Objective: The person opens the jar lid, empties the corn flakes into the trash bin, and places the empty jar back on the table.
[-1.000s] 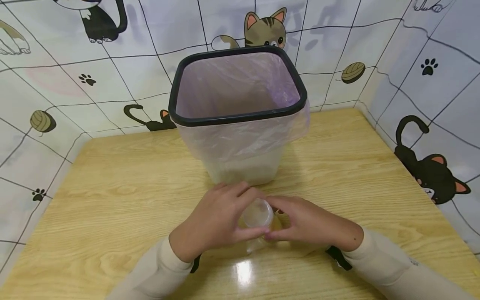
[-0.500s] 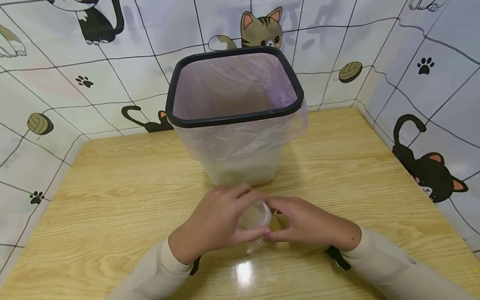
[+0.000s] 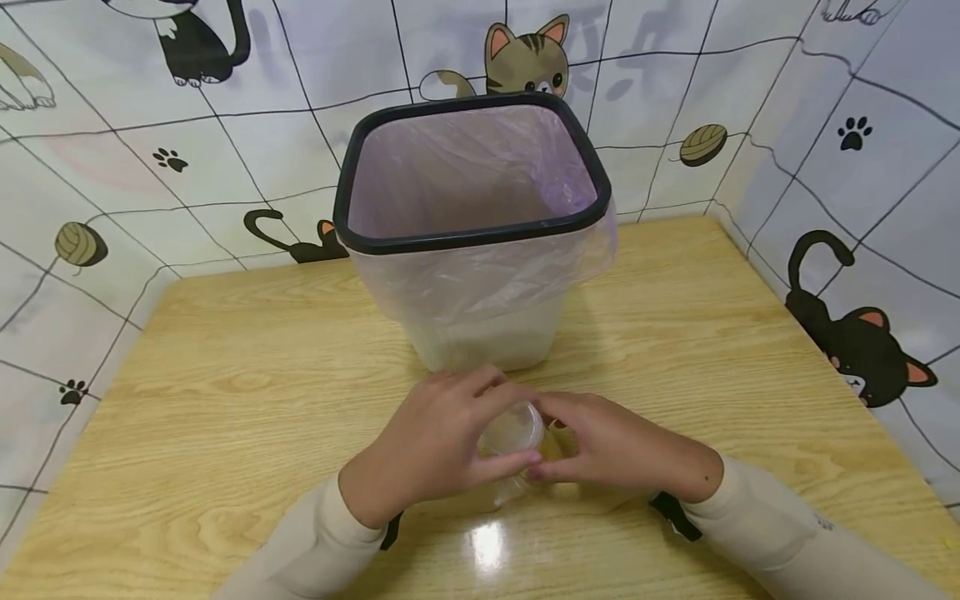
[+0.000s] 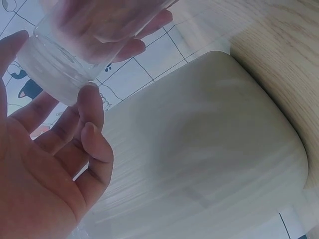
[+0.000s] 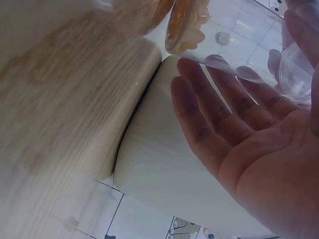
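Observation:
A clear jar (image 5: 234, 37) stands on the table in front of the person, between both hands. Its round translucent lid (image 3: 512, 429) faces up in the head view. The left hand (image 3: 442, 437) grips the lid from the left; in the left wrist view, thumb and fingertips lie around the lid's rim (image 4: 50, 74). From the right, the right hand (image 3: 618, 446) holds the jar's body, thumb on the near side and fingers on the far side. Pale, crumpled-looking pieces (image 5: 192, 27) lie at the jar's bottom in the right wrist view; their kind is unclear.
Just behind the hands stands a pale waste bin (image 3: 487, 333) with a black rim (image 3: 480, 242) and a thin purplish liner bag (image 3: 465, 279). The wooden table (image 3: 247, 375) is bordered at the back and sides by sheets printed with cartoon cats (image 3: 877, 358).
The view shifts very slightly with the head. Both hands keep their places on the jar and its lid, with no clear movement.

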Tool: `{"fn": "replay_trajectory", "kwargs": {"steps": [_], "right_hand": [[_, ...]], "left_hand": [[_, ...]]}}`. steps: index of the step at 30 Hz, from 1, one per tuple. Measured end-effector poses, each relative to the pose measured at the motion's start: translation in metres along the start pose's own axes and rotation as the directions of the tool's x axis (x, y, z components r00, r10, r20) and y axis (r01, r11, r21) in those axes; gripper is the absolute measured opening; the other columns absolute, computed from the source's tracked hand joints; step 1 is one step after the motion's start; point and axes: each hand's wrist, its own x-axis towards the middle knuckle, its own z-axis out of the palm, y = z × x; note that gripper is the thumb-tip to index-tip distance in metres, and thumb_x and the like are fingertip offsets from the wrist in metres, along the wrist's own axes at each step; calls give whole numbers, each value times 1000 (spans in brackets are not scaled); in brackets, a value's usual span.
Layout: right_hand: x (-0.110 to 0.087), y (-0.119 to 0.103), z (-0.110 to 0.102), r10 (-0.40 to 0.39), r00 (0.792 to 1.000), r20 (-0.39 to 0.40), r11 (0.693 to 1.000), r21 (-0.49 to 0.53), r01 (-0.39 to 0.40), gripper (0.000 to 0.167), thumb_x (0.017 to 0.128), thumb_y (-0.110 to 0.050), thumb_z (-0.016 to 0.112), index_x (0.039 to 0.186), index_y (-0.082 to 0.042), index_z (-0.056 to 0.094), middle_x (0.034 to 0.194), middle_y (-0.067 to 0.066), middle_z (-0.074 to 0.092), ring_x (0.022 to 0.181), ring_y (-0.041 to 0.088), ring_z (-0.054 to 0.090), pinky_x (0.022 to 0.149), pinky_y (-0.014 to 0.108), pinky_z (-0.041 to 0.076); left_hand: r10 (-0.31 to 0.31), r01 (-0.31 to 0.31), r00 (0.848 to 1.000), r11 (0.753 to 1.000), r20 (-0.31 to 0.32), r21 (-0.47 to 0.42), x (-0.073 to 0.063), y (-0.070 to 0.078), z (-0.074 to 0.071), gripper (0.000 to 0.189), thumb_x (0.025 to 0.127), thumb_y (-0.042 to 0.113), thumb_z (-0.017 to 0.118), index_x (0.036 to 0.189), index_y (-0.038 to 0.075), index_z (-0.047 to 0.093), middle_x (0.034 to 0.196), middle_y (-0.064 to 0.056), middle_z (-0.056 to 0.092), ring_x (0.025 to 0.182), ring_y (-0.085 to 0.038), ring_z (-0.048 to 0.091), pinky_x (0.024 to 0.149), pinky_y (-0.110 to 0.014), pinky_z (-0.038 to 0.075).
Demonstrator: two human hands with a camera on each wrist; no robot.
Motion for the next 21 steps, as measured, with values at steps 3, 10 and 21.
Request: {"fn": "replay_trajectory", "kwargs": {"steps": [3, 10, 21], "right_hand": [[-1, 0, 0, 2, 1000, -1, 1000, 12, -2, 72, 86, -55, 70, 147, -24, 46, 133, -15, 62, 113, 7, 63, 96, 37, 54], [1, 2, 1, -14, 1000, -11, 1000, 19, 14, 74, 87, -51, 71, 150, -25, 43, 133, -14, 62, 113, 7, 63, 95, 36, 55], [3, 3, 0, -27, 1000, -14, 999, 27, 27, 67, 86, -48, 74, 143, -23, 50, 131, -13, 64, 113, 5, 62, 94, 35, 55]], "left_hand": [[-2, 2, 1000, 1000, 9, -7, 1, 0, 0, 45, 82, 54, 74, 116, 25, 69, 97, 8, 63, 75, -10, 63, 65, -27, 52], [-3, 3, 1000, 1000, -12, 13, 1, 1, 1, 46, 82, 55, 74, 113, 23, 68, 95, 7, 62, 69, -11, 61, 61, -27, 50], [-18, 17, 998, 1000, -53, -12, 2, -1, -2, 46, 83, 52, 74, 115, 19, 67, 93, 5, 63, 69, -11, 62, 62, -27, 52]]}}
